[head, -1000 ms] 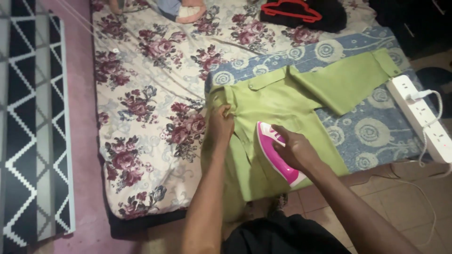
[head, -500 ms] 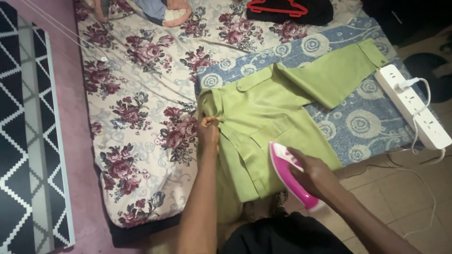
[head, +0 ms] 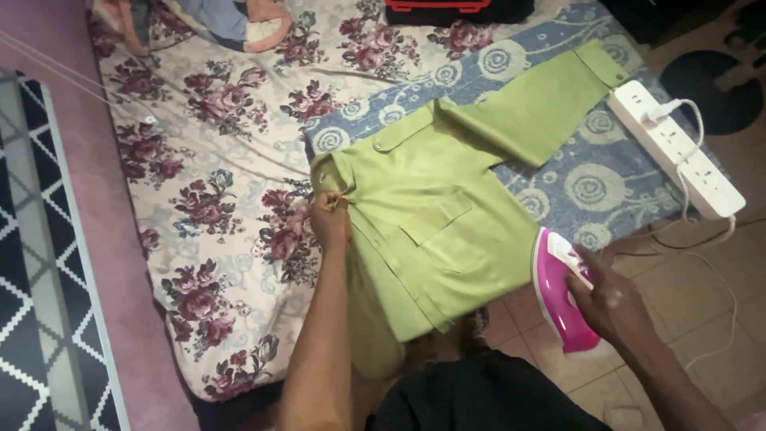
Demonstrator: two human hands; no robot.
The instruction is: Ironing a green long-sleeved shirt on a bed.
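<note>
A light green shirt [head: 447, 215] lies spread on a blue patterned cloth [head: 590, 183] over the mattress, one sleeve stretched up to the right and its lower part hanging off the mattress edge. My left hand [head: 329, 219] pinches the shirt's front edge near the collar. My right hand [head: 610, 303] grips a pink and white iron [head: 558, 287], held off the shirt to its right, above the tiled floor.
A white power strip [head: 678, 152] with a plug and cord lies at the right mattress edge. The floral sheet [head: 215, 183] covers the mattress. Folded clothes [head: 231, 20] and a dark garment with a red hanger [head: 447, 8] lie at the far edge. A black and white rug [head: 32, 279] lies left.
My right hand has carried the iron off the shirt, rightward past the mattress edge. My left hand has kept its hold on the shirt front.
</note>
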